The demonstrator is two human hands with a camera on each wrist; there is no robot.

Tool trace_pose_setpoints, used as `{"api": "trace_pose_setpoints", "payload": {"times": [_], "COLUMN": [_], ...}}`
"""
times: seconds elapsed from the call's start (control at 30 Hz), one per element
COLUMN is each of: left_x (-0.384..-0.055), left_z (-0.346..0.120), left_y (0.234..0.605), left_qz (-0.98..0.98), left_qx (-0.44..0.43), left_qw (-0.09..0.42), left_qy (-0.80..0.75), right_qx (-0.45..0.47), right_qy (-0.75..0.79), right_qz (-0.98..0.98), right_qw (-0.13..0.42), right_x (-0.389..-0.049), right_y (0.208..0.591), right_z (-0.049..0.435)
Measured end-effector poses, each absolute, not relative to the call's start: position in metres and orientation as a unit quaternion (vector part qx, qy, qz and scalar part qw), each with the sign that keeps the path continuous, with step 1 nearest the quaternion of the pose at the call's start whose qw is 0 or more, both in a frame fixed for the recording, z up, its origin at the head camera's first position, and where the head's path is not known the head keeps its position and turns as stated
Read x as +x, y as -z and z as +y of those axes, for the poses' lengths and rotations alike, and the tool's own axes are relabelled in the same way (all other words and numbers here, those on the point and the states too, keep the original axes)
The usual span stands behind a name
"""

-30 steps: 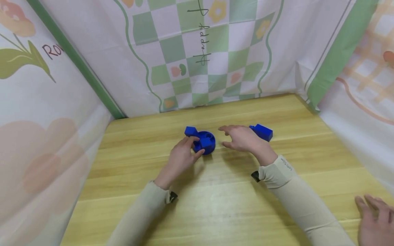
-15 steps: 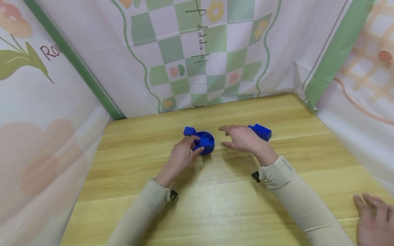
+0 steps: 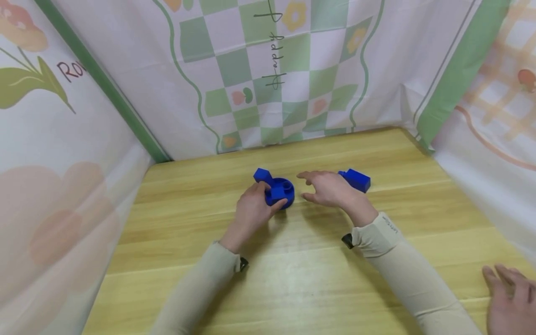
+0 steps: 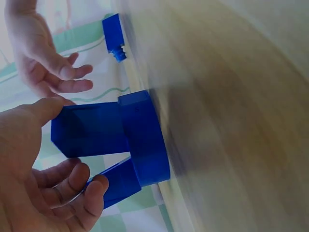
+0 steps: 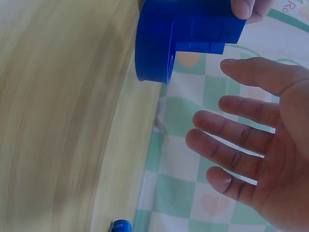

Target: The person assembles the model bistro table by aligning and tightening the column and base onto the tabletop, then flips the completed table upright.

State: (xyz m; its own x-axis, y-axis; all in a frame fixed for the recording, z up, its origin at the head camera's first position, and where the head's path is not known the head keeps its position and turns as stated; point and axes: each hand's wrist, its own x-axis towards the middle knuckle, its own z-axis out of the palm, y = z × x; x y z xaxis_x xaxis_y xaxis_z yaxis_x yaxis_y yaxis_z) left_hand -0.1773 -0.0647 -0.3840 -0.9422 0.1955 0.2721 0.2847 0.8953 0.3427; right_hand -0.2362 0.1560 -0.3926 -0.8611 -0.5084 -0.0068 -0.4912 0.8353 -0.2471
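A round blue base (image 3: pixel 291 197) with round sockets stands on the table, and two blue blocks rise from it. My left hand (image 3: pixel 251 211) holds the near block (image 3: pixel 278 192), its thumb on one side and curled fingers on the other. The far block (image 3: pixel 263 175) stands beside those fingers; in the left wrist view the fingertips overlap this second block (image 4: pixel 123 181). My right hand (image 3: pixel 328 188) hovers to the right of the base, fingers spread and holding nothing. Behind it lies a third blue block (image 3: pixel 358 180) with a threaded peg at one end.
The wooden table (image 3: pixel 310 288) meets patterned cloth walls (image 3: pixel 284 93) at the back and sides. Another person's hand (image 3: pixel 511 298) rests at the table's right front.
My left hand has shifted slightly right, and its thumb now reaches further along the front of the near block. The near block appears slightly turned. My right hand has stayed put.
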Motion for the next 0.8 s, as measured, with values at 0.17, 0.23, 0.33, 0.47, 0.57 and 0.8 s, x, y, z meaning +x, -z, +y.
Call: {"api": "trace_pose_setpoints", "payload": {"times": [0.17, 0.23, 0.33, 0.47, 0.57, 0.8], "left_x": [-0.21, -0.209, -0.208, -0.207, -0.206, -0.207], "left_z": [-0.071, -0.071, -0.071, -0.072, -0.073, -0.077], "left_y": [0.436, 0.436, 0.436, 0.436, 0.437, 0.436], "left_qz": [-0.971, -0.972, -0.973, -0.973, -0.972, -0.972], "left_qx": [-0.114, -0.11, -0.106, -0.107, -0.111, -0.108], "left_qw": [0.116, 0.11, 0.106, 0.111, 0.114, 0.115], "left_qy": [0.175, 0.175, 0.177, 0.172, 0.171, 0.175], "right_qx": [-0.256, -0.251, -0.248, -0.245, -0.242, -0.236], "right_qy": [0.115, 0.115, 0.113, 0.113, 0.114, 0.113], "right_qz": [0.959, 0.96, 0.961, 0.962, 0.963, 0.965], "right_qw": [0.039, 0.041, 0.039, 0.035, 0.031, 0.029], "right_x": [-0.237, -0.237, -0.238, -0.237, -0.237, -0.239], "right_y": [0.394, 0.394, 0.394, 0.393, 0.392, 0.392], "right_z": [0.159, 0.16, 0.163, 0.164, 0.166, 0.173]}}
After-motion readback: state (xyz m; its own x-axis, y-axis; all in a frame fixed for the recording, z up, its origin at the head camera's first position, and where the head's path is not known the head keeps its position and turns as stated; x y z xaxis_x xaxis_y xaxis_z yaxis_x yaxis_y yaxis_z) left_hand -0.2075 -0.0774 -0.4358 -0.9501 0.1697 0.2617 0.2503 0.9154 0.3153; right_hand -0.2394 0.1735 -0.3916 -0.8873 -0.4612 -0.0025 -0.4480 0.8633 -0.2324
